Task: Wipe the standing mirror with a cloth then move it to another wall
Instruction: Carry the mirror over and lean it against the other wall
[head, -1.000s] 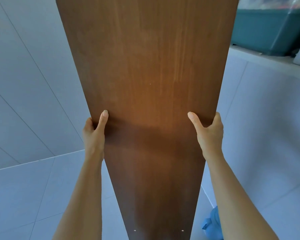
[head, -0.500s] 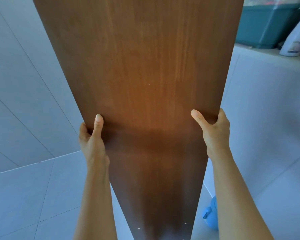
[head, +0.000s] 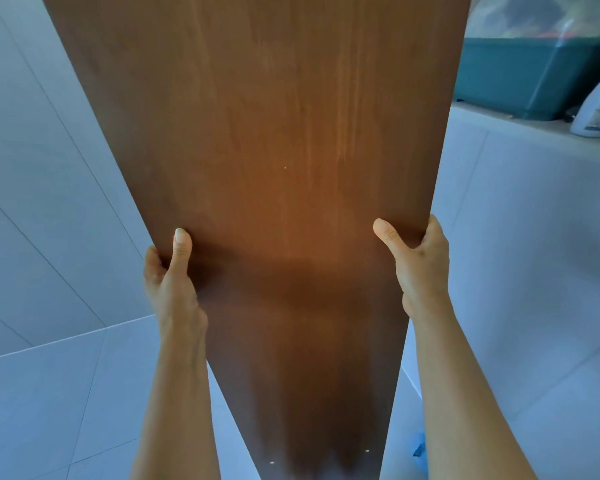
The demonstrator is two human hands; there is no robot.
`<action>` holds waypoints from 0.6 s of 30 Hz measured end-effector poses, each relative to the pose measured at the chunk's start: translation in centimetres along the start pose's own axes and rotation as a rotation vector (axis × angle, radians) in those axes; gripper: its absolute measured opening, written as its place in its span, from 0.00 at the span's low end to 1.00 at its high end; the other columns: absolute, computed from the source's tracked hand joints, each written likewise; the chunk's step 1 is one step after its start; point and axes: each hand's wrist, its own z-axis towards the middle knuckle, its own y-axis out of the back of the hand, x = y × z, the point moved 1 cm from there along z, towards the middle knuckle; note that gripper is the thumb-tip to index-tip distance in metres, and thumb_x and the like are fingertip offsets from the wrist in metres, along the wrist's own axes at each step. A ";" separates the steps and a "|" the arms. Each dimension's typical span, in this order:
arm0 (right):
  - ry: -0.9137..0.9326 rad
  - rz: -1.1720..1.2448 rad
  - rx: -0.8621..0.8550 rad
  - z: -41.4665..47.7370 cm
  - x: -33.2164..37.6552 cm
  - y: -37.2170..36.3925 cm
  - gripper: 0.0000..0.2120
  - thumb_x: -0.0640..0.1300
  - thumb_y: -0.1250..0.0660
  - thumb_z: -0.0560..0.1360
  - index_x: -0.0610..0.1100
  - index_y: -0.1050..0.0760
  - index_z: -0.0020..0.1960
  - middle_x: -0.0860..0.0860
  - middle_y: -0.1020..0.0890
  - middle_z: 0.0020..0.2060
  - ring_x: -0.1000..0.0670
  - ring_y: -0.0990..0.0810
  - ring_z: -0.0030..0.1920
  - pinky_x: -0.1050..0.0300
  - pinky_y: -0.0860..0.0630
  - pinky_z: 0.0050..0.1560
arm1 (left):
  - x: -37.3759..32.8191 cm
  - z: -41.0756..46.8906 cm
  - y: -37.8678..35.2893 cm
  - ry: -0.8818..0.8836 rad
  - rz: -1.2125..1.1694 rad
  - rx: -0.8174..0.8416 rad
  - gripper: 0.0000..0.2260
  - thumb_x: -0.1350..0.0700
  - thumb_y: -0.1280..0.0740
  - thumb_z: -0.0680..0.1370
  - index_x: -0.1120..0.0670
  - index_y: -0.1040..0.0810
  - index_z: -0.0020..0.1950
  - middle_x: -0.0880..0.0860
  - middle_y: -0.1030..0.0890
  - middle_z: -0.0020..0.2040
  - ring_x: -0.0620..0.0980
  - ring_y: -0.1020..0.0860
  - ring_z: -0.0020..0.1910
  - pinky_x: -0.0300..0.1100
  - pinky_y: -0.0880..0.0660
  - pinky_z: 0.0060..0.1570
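Note:
The standing mirror (head: 274,150) fills the middle of the view with its brown wooden back toward me; its glass side is hidden. My left hand (head: 172,282) grips its left edge, thumb flat on the back panel, fingers wrapped round the far side. At about the same height, my right hand (head: 420,268) clasps the right edge the same way. The mirror's bottom end reaches the lower frame edge. No cloth is clearly in view.
White tiled wall (head: 42,202) and floor lie to the left. On the right a tiled ledge (head: 534,140) carries a dark green bin (head: 520,74) and a white bottle (head: 596,109). A blue object (head: 420,452) sits on the floor beside my right forearm.
The mirror has shifted slightly against the background and looms closer and wider. Both hands keep their grip on its edges. The blue object on the floor is now mostly hidden behind my right arm.

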 end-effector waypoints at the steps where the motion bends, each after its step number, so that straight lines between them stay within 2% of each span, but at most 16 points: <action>1: 0.008 0.001 -0.003 0.2 0.4 -0.6 0.26 0.55 0.25 0.68 0.49 0.28 0.62 0.57 0.20 0.54 0.55 0.21 0.53 0.61 0.25 0.55 | -0.5 0.6 -0.2 -0.016 0.000 -0.005 0.12 0.48 0.31 0.78 0.47 0.30 0.38 0.33 0.24 0.31 0.28 0.27 0.32 0.22 0.32 0.39; 3: 0.023 0.006 -0.005 0.8 1.2 -1.7 0.28 0.55 0.25 0.69 0.48 0.29 0.64 0.56 0.20 0.56 0.54 0.21 0.55 0.59 0.25 0.57 | -1.4 1.7 -0.7 -0.044 -0.009 -0.005 0.11 0.49 0.32 0.79 0.48 0.29 0.39 0.33 0.23 0.32 0.27 0.27 0.33 0.19 0.32 0.36; 6: 0.032 0.019 -0.008 2.1 1.7 -3.1 0.29 0.56 0.25 0.68 0.48 0.28 0.65 0.54 0.20 0.57 0.52 0.21 0.56 0.56 0.24 0.60 | -2.0 3.3 -1.4 -0.085 -0.013 -0.005 0.14 0.50 0.32 0.79 0.49 0.32 0.36 0.37 0.25 0.31 0.31 0.28 0.32 0.20 0.33 0.35; 11: 0.046 0.051 -0.004 5.9 1.3 -6.1 0.25 0.54 0.25 0.68 0.50 0.27 0.62 0.55 0.19 0.54 0.55 0.20 0.54 0.57 0.23 0.59 | -1.3 7.5 -3.4 -0.126 -0.007 0.026 0.10 0.49 0.31 0.78 0.48 0.28 0.40 0.38 0.24 0.39 0.34 0.28 0.38 0.26 0.30 0.45; 18: 0.039 0.094 0.052 14.0 0.1 -10.9 0.24 0.52 0.25 0.69 0.51 0.28 0.62 0.56 0.19 0.55 0.57 0.20 0.54 0.59 0.24 0.59 | 1.0 13.8 -8.0 -0.159 0.022 -0.015 0.12 0.49 0.32 0.79 0.48 0.31 0.38 0.40 0.27 0.38 0.36 0.30 0.38 0.27 0.32 0.43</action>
